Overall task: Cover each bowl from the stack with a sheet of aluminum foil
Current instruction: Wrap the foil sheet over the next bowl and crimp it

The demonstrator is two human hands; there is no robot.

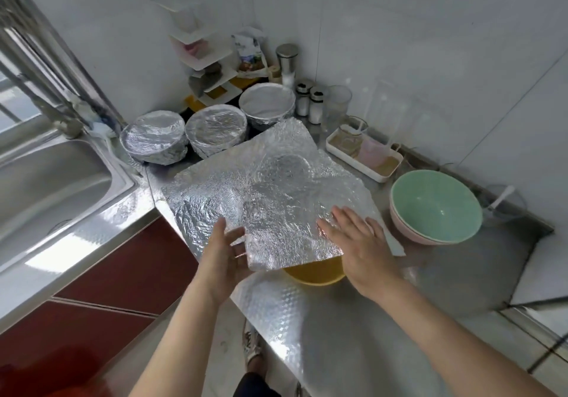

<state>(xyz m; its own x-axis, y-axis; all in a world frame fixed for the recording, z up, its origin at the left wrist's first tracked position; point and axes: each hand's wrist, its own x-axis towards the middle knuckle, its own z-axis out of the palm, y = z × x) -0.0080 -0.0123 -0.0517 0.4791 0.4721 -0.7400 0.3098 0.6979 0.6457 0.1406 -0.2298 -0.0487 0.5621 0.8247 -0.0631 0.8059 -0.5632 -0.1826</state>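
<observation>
foil sheet lay over yellow bowl, beneath right grip, fingers flat, apart, pressing. left grip spread, touched sheet's near edge. step likely needed: centre sheet, crimp overhang evenly round rim.

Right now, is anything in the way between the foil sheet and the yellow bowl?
Nothing visible: the foil sheet already lies over the yellow bowl, right hand flat on top, left hand touching its near corner.
</observation>
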